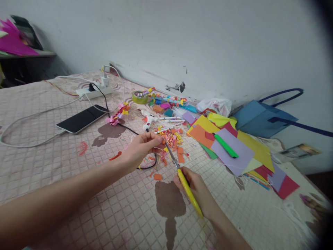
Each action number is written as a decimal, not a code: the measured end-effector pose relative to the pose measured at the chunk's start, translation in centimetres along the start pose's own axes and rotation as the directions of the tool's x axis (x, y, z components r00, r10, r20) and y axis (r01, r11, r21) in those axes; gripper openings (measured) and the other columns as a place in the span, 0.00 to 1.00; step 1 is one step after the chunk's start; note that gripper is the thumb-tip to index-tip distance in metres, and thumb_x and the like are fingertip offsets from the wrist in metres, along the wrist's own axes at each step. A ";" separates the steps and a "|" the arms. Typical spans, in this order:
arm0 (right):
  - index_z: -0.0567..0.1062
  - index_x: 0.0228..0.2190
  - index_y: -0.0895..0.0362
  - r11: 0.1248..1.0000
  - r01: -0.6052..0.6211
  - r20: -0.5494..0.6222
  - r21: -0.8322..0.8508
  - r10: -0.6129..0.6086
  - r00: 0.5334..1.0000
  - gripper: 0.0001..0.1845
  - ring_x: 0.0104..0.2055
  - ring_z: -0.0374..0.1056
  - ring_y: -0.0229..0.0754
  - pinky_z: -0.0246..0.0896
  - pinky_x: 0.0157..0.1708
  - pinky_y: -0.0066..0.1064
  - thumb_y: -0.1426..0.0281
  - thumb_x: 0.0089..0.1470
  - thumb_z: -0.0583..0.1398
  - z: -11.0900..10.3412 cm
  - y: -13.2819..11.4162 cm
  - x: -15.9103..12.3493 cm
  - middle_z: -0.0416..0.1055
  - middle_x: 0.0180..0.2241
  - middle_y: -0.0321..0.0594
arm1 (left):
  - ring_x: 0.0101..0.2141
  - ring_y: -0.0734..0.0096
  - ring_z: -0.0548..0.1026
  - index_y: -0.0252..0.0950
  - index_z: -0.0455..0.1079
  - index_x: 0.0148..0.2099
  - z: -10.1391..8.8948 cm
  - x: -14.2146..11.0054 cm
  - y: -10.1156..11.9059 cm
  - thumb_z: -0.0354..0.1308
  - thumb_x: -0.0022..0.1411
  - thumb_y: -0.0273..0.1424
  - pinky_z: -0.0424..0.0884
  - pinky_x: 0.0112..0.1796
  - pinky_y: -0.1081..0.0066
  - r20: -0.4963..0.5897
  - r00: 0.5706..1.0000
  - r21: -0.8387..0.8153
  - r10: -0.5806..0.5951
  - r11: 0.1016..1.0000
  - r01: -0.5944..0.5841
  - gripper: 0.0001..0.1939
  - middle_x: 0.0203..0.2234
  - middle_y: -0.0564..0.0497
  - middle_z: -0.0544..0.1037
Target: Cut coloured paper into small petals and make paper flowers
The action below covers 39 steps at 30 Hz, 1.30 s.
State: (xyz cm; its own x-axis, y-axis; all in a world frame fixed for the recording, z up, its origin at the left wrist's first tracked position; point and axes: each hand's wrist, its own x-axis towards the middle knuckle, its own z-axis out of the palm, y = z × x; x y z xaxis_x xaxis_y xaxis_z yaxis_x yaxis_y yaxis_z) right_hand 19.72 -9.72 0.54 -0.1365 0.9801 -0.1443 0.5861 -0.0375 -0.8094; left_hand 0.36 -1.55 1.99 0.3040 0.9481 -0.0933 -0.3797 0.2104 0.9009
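My right hand is closed round the yellow handles of a pair of scissors, whose metal blades point up and to the left. At the blade tips my left hand pinches a small piece of orange paper, mostly hidden by the fingers. Beneath and beyond the hands lies a pile of cut paper scraps in pink, yellow and orange. Loose orange pieces lie nearer to me on the patterned cloth. Just behind my left hand is a white glue gun.
Coloured paper sheets with a green cutter-like tool on top spread to the right, before a blue bag. At left are a phone, cables and a power strip. Green tape stands near the wall.
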 end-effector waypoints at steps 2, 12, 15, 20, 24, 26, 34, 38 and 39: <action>0.62 0.23 0.56 1.000 -0.009 -0.003 0.000 0.009 1.000 0.16 0.22 0.50 0.33 0.47 0.20 0.25 0.57 0.53 0.56 0.0 -0.1 0.0 0.56 0.20 0.30 | 0.29 0.76 0.74 0.33 0.68 0.30 0.1 -0.1 0.0 0.64 0.54 0.33 0.70 0.36 0.73 0.006 1.000 -0.014 0.003 1.000 -0.003 0.09 0.26 0.52 0.77; 0.60 0.22 0.55 0.999 -0.025 0.009 0.039 0.024 1.000 0.18 0.18 0.49 0.31 0.46 0.17 0.25 0.56 0.53 0.55 0.2 -0.3 -0.2 0.53 0.19 0.28 | 0.29 0.75 0.74 0.33 0.68 0.30 0.6 -0.6 -0.1 0.64 0.53 0.31 0.69 0.35 0.72 0.010 1.000 -0.076 -0.008 0.997 0.009 0.09 0.26 0.52 0.77; 0.60 0.23 0.55 0.998 -0.031 0.012 0.053 0.030 0.999 0.17 0.17 0.49 0.31 0.46 0.16 0.25 0.56 0.54 0.55 0.3 -0.3 -0.3 0.53 0.18 0.27 | 0.30 0.75 0.74 0.33 0.68 0.31 0.7 -0.6 -0.1 0.65 0.52 0.31 0.69 0.36 0.71 0.012 1.000 -0.076 -0.019 0.997 0.020 0.09 0.27 0.52 0.76; 0.60 0.22 0.55 0.995 -0.040 0.020 0.092 0.038 0.999 0.18 0.17 0.49 0.31 0.46 0.16 0.25 0.55 0.53 0.56 0.4 -0.6 -0.3 0.53 0.18 0.28 | 0.30 0.74 0.74 0.33 0.68 0.30 0.8 -0.8 -0.1 0.64 0.53 0.31 0.69 0.36 0.71 0.020 1.000 -0.072 -0.014 0.997 0.015 0.09 0.27 0.52 0.76; 0.60 0.22 0.54 0.995 -0.035 0.006 0.097 0.035 0.999 0.19 0.17 0.49 0.32 0.45 0.15 0.25 0.54 0.53 0.56 0.4 -0.7 -0.3 0.53 0.16 0.28 | 0.30 0.75 0.74 0.33 0.69 0.31 0.9 -0.9 0.0 0.63 0.53 0.30 0.69 0.36 0.72 0.020 1.000 -0.072 -0.015 0.997 0.016 0.07 0.27 0.52 0.76; 0.60 0.22 0.54 0.995 -0.035 -0.004 0.091 0.035 0.999 0.19 0.16 0.49 0.32 0.45 0.15 0.25 0.54 0.53 0.56 0.4 -0.8 -0.3 0.53 0.15 0.28 | 0.30 0.75 0.73 0.33 0.69 0.31 0.9 -0.9 0.0 0.63 0.54 0.30 0.69 0.36 0.71 0.021 1.000 -0.070 -0.018 0.997 0.019 0.07 0.27 0.52 0.76; 0.60 0.22 0.55 0.993 -0.063 0.018 0.098 0.062 0.998 0.19 0.16 0.48 0.31 0.45 0.15 0.25 0.54 0.53 0.55 0.5 -0.8 -0.3 0.52 0.16 0.26 | 0.30 0.75 0.74 0.34 0.69 0.30 0.9 -0.9 0.0 0.63 0.53 0.31 0.69 0.36 0.72 0.026 0.999 -0.073 -0.020 0.997 0.022 0.07 0.27 0.52 0.76; 0.60 0.22 0.55 0.994 -0.039 0.015 0.105 0.038 0.999 0.19 0.15 0.48 0.31 0.45 0.15 0.25 0.54 0.54 0.55 0.5 -0.6 -0.4 0.52 0.15 0.26 | 0.30 0.75 0.74 0.33 0.67 0.30 0.9 -0.8 0.2 0.64 0.53 0.30 0.69 0.35 0.72 0.014 1.000 -0.074 -0.026 0.997 0.026 0.08 0.27 0.52 0.77; 0.60 0.22 0.55 0.994 -0.033 0.010 0.100 0.033 0.999 0.19 0.15 0.48 0.31 0.45 0.15 0.25 0.54 0.54 0.55 0.5 -0.5 -0.4 0.52 0.15 0.26 | 0.29 0.75 0.74 0.33 0.67 0.30 0.9 -0.8 0.2 0.64 0.53 0.30 0.69 0.35 0.72 0.012 1.000 -0.071 -0.025 0.997 0.026 0.09 0.27 0.52 0.77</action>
State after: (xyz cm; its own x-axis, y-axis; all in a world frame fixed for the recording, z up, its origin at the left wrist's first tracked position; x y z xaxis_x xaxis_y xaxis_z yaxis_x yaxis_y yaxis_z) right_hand 19.10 -10.14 0.76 -0.1256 0.9763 -0.1764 0.5071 -0.0897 -0.8572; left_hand 0.81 -2.46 2.63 0.3235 0.9397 -0.1110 -0.4332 0.2514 0.8656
